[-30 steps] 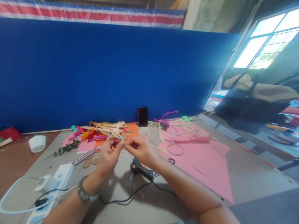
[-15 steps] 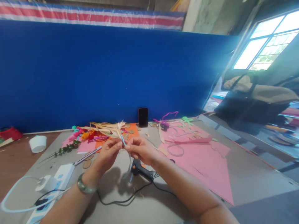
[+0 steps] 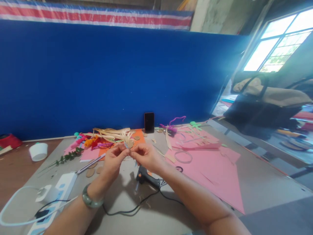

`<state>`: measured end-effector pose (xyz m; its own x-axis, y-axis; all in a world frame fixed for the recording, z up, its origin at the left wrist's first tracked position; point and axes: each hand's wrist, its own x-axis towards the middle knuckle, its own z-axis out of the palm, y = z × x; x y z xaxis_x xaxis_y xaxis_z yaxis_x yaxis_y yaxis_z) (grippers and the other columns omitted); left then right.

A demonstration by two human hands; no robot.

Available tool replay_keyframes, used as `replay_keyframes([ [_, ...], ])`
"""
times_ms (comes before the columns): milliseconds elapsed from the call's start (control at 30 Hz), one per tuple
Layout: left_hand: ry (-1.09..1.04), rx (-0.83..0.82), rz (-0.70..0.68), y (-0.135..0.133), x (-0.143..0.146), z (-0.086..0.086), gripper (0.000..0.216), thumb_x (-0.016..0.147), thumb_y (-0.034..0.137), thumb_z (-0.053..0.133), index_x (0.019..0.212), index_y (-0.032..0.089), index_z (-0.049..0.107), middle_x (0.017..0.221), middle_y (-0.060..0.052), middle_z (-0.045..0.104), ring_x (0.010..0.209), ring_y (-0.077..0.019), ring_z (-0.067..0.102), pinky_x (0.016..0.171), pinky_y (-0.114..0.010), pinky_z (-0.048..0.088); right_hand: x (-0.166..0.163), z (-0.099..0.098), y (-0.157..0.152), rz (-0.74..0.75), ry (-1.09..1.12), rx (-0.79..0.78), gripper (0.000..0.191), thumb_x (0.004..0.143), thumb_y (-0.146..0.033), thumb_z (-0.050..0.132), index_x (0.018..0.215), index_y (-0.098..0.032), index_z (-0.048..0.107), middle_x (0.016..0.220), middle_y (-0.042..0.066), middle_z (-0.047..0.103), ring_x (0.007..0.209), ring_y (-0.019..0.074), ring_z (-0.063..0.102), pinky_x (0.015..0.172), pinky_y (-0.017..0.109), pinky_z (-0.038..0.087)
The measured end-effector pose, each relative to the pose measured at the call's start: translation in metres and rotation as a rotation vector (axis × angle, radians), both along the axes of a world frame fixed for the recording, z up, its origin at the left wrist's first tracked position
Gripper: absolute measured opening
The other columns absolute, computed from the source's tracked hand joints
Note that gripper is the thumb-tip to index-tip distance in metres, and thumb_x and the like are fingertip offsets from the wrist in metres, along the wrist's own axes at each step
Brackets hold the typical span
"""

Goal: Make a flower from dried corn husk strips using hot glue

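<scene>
My left hand (image 3: 116,156) and my right hand (image 3: 146,157) meet fingertip to fingertip above the table. Both pinch a thin light-blue strand (image 3: 126,145), mostly covered by the fingers. Pale straw-like raffia (image 3: 126,137) fans out just above the fingertips; whether it is joined to the strand or lies behind it I cannot tell. Below my right hand a black hot glue gun (image 3: 149,179) lies on its side, its cord trailing over the table.
Left are a white power strip (image 3: 65,186), a box cutter (image 3: 91,164), a green leafy sprig (image 3: 66,157) and a white cup (image 3: 38,152). Colourful pipe cleaners (image 3: 91,141) lie behind. A phone (image 3: 149,122) leans on the blue partition (image 3: 122,71). Pink sheets (image 3: 210,178) cover the right side.
My fingertips have drawn closer together, and the light-blue strand shows less between them. The glue gun and other table things stay in place; the view shifts slightly.
</scene>
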<state>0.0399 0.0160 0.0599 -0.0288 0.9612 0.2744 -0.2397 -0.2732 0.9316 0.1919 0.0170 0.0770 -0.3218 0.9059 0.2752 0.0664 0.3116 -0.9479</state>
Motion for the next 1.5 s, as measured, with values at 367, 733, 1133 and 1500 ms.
replay_keyframes([
  [367,0.230,0.162,0.216,-0.013,0.004,0.002,0.023,0.074,0.028,0.072,0.058,0.018,0.059,0.063,0.002,0.049,0.064,-0.0134,0.045,0.064,-0.025,0.037,-0.002,-0.003,-0.011,-0.126,-0.202,0.316,0.022,0.086,-0.030,0.055,0.068,-0.018,0.056,0.063,0.002,0.055,0.056,0.0129,0.047,0.054,0.026,0.034],
  [733,-0.076,-0.094,-0.301,0.003,-0.010,0.009,0.024,0.064,0.036,0.080,0.061,0.017,0.067,0.063,-0.001,0.064,0.064,-0.0146,0.057,0.069,-0.028,0.045,0.000,-0.001,0.008,0.337,0.323,-0.439,0.036,0.064,-0.038,0.080,0.062,-0.015,0.052,0.056,-0.004,0.059,0.036,0.0022,0.042,0.037,0.016,0.024],
  [1133,0.199,0.033,0.180,0.000,-0.004,-0.004,0.020,0.072,0.033,0.073,0.068,0.016,0.062,0.066,0.000,0.061,0.066,-0.0143,0.055,0.068,-0.026,0.043,-0.005,-0.008,0.000,-0.117,-0.082,0.089,0.024,0.081,-0.037,0.064,0.069,-0.016,0.061,0.057,0.000,0.058,0.050,0.0108,0.049,0.049,0.023,0.036],
  [1500,0.039,0.052,0.134,-0.003,0.002,-0.005,0.021,0.069,0.036,0.075,0.070,0.016,0.067,0.068,-0.001,0.063,0.068,-0.0146,0.056,0.069,-0.027,0.045,-0.005,-0.004,-0.007,-0.058,-0.007,0.100,0.020,0.084,-0.032,0.059,0.071,-0.016,0.057,0.056,-0.002,0.053,0.045,0.0089,0.045,0.047,0.022,0.034],
])
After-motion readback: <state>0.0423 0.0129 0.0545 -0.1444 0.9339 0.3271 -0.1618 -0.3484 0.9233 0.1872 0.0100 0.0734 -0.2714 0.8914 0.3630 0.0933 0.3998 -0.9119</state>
